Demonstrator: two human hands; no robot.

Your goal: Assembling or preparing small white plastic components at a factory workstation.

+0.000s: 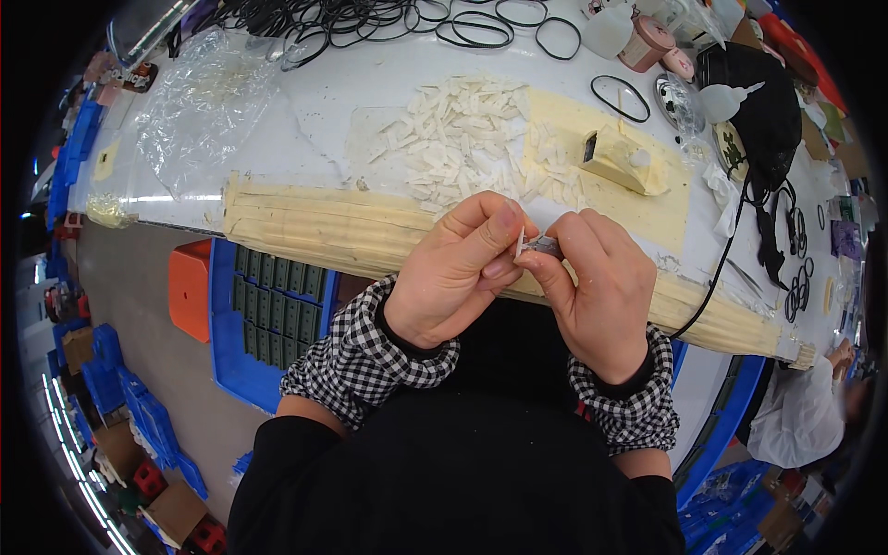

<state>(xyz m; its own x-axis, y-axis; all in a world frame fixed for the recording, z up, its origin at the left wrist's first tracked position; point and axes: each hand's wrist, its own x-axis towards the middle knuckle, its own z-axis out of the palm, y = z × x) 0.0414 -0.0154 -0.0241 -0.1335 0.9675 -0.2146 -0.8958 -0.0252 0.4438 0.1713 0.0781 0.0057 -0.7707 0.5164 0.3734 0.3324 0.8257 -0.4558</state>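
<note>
Over the padded front edge of the table, my hands meet fingertip to fingertip. My left hand (pixel 442 282) pinches a thin white strip (pixel 521 240) upright between thumb and fingers. Thumb and forefinger of my right hand (pixel 606 287) are closed on a small grey flat piece (pixel 545 245), whose kind I cannot make out, right beside the strip. Just beyond the hands spreads a loose heap of short white strips (pixel 462 125). To its right, a block wrapped in yellowish tape (pixel 624 162) with a dark slot stands on a yellowish sheet (pixel 671 213).
Black rubber loops (pixel 476 30) lie along the far side. Crumpled transparent film (pixel 208 106) is at the left. Cups, a black bag (pixel 763 102), a cable and tweezers (pixel 743 276) crowd the right. Below left stand an orange stool (pixel 190 291) and a blue crate (pixel 222 347) of dark green parts.
</note>
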